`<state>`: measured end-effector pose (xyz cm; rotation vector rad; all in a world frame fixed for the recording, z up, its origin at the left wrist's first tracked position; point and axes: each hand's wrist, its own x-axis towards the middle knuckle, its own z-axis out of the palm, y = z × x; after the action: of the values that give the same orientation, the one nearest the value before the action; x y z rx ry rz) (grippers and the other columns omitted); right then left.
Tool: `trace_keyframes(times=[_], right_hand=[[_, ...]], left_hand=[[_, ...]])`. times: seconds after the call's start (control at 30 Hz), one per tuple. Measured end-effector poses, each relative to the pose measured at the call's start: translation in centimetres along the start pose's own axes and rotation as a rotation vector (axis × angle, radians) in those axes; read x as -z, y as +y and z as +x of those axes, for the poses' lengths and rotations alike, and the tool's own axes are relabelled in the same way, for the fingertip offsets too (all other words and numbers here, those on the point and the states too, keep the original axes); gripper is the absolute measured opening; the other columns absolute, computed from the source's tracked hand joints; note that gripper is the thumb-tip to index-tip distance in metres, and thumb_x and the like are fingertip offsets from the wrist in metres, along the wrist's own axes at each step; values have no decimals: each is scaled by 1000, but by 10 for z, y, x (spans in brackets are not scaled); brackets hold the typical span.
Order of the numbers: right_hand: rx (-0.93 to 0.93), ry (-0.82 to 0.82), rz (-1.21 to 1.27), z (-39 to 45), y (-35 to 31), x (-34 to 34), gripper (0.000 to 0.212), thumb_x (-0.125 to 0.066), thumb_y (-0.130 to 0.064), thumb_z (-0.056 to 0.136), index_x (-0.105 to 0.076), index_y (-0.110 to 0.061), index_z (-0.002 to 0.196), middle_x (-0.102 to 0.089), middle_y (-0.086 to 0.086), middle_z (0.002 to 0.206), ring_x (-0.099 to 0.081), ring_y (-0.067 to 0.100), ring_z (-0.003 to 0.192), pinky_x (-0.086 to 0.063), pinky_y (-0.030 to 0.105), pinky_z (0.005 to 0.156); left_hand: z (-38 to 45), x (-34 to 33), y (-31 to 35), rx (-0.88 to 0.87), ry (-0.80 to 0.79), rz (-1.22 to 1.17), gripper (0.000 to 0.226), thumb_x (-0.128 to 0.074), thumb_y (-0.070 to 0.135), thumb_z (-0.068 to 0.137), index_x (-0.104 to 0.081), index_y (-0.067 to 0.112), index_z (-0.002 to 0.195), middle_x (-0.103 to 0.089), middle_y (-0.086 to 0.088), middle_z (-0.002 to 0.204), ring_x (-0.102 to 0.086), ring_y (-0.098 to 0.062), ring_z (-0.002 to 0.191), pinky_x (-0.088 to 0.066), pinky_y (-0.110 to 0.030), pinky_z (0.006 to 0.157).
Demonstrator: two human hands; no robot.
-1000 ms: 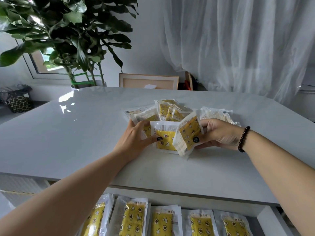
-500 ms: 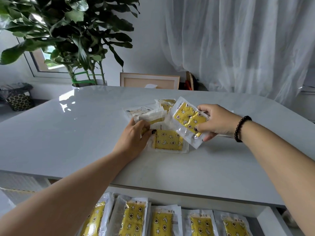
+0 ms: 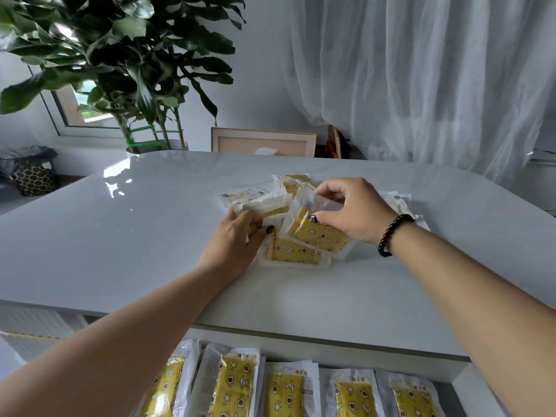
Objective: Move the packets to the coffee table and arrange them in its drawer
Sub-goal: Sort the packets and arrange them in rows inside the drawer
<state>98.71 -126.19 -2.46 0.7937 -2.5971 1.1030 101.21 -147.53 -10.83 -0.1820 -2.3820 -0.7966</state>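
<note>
Packets (image 3: 301, 224) lie heaped on the counter (image 3: 135, 236), well beyond the open drawer (image 3: 469, 383) (five already rowed there). Right hand (image 3: 355, 212) pinches the top packet (image 3: 316, 233), long axis slanting down-right. Left hand (image 3: 237, 242) grips a neighbouring packet.

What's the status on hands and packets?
Left hand holds packets at the pile's left. Right hand pinches a yellow packet. Five packets lined up in drawer. Nothing blocking.

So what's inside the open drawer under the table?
Five yellow packets lie side by side in the drawer, pictures facing up. Their lower ends run off the picture, and the tabletop hides the drawer's back.
</note>
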Motion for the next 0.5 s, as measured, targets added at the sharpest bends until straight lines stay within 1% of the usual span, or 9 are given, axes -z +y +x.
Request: trace_keyframes(times=[0.07,0.1,0.17,0.2,0.27,0.33,0.4,0.43,0.5], right_hand=[[48,-66,-105,-3,1,-10,19,-72,-9,78,-71,-18,94,-70,-3,95,-61,10,88,-43,13,74],[62,-114,-147,-4,2,-14,21,-71,-10,80,-71,-19,99,-70,-2,101,-60,10,93,-43,13,77],[50,-209,-200,-6,3,-21,30,-70,-11,81,-68,-22,109,-66,-3,112,-57,11,103,-44,20,87],[27,-253,-219,-6,4,-22,37,-71,-12,80,-65,-24,114,-63,-4,115,-55,11,105,-44,23,89],[-16,-311,-242,-5,6,-21,49,-75,-15,75,-59,-26,121,-56,-8,116,-51,9,105,-42,22,86],[-19,-262,-222,-3,7,-20,54,-80,-16,71,-59,-24,120,-55,-9,113,-51,8,104,-41,16,84],[9,-110,-159,-2,8,-22,50,-83,-15,68,-63,-19,114,-54,-11,104,-52,6,100,-35,1,77],[25,-44,-132,-2,8,-23,47,-83,-14,67,-65,-17,110,-53,-11,100,-52,6,97,-34,-1,74],[49,5,-115,-3,10,-30,39,-83,-13,67,-67,-15,102,-53,-7,97,-52,8,94,-37,6,74]], left_hand=[[1,-1,0,-7,-2,-1,14,-66,15,87,-62,4,94,-47,-1,97,-47,-17,79,-29,-14,67],[1,-1,0,-8,-4,0,14,-66,15,87,-62,4,94,-47,0,97,-47,-17,80,-29,-15,67],[1,-2,1,-11,-3,0,13,-65,15,87,-62,5,95,-47,0,98,-46,-16,80,-30,-15,68],[1,-2,1,-15,-4,-2,13,-65,15,87,-62,5,95,-47,0,99,-47,-17,80,-31,-16,68],[0,-2,1,-19,-10,-4,13,-65,15,88,-61,5,95,-48,-1,99,-47,-17,81,-31,-16,69],[1,0,1,-18,-10,-11,13,-64,15,88,-60,5,95,-47,0,99,-47,-18,80,-31,-17,68],[1,0,1,-8,-9,-20,13,-63,16,89,-59,5,95,-47,2,98,-47,-19,79,-33,-21,68],[0,1,1,-3,-11,-21,13,-62,17,90,-59,6,95,-46,2,97,-47,-19,79,-34,-24,68],[0,1,2,-3,-13,-22,11,-61,16,90,-58,6,94,-46,2,96,-47,-20,78,-34,-26,67]])
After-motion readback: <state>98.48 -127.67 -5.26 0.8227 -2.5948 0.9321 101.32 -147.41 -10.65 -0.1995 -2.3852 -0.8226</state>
